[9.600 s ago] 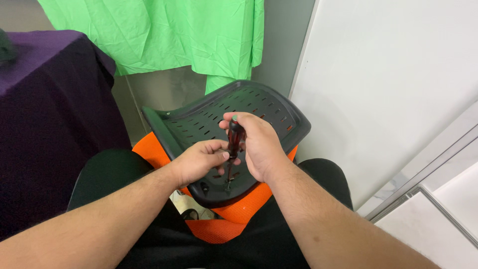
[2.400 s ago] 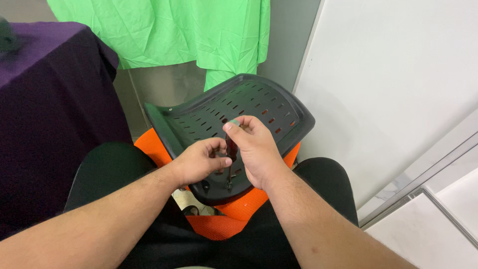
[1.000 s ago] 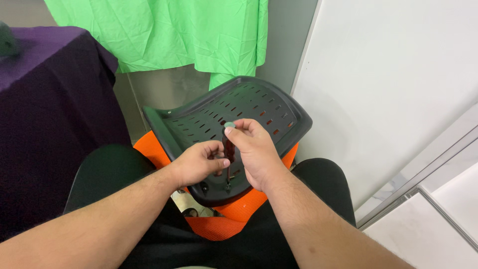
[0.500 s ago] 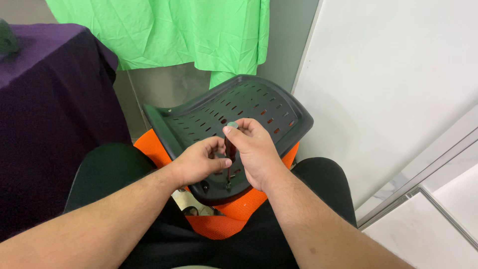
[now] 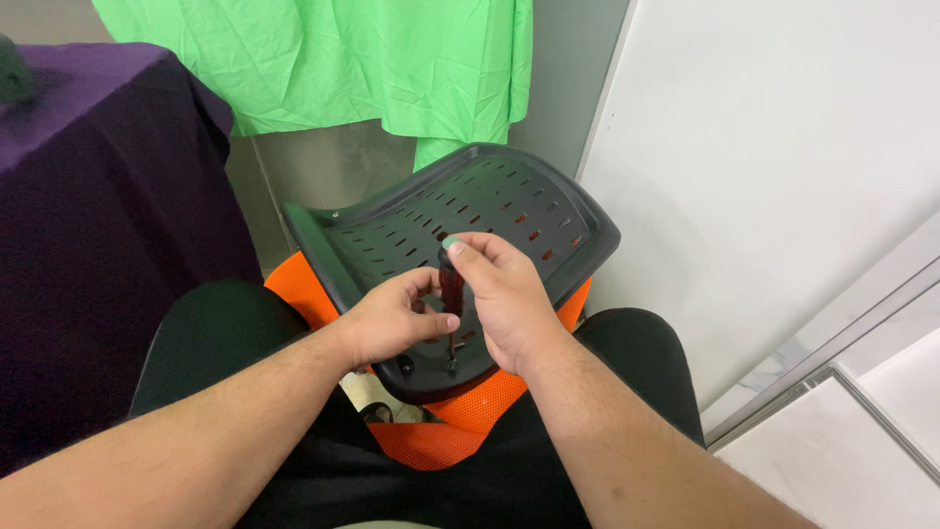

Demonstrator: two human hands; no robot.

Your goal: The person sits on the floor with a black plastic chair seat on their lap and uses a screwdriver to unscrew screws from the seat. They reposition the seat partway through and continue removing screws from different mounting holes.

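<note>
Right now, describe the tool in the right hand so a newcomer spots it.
On the lap lies a black perforated chair shell over orange mesh. Upright at its near edge stands a screwdriver, gripped by the right hand: dark red handle, green cap.

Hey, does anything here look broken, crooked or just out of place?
Nothing looks damaged or spilled. The one odd sight is the black slotted chair back lying tilted on the person's lap over its orange mesh, off any chair. The right hand holds a screwdriver upright on it; the left hand steadies alongside.
</note>
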